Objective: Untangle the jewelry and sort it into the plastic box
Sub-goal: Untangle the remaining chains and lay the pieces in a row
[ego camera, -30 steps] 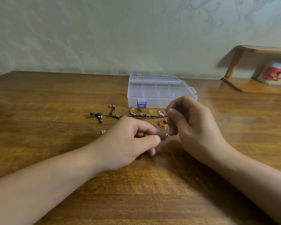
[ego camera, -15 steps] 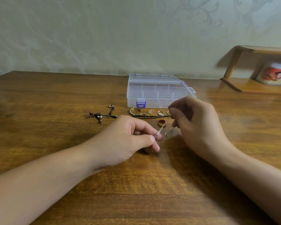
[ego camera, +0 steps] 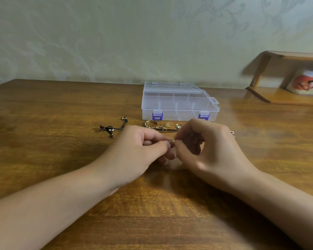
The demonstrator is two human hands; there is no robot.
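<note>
Two bare forearms, left hand, right hand, no sleeves

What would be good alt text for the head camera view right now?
Two bare hands, left hand and right hand, pinch a small silver piece between their fingertips above a wooden table. Behind them lie gold jewelry, a black beaded cord and a closed clear plastic box.

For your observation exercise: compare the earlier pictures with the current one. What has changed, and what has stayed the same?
The hands have closed together again: the left hand and right hand now pinch a small metal piece between their fingertips, where half a second ago a short chain stretched between them. The plastic box, black cord and gold bracelet stayed put.
</note>
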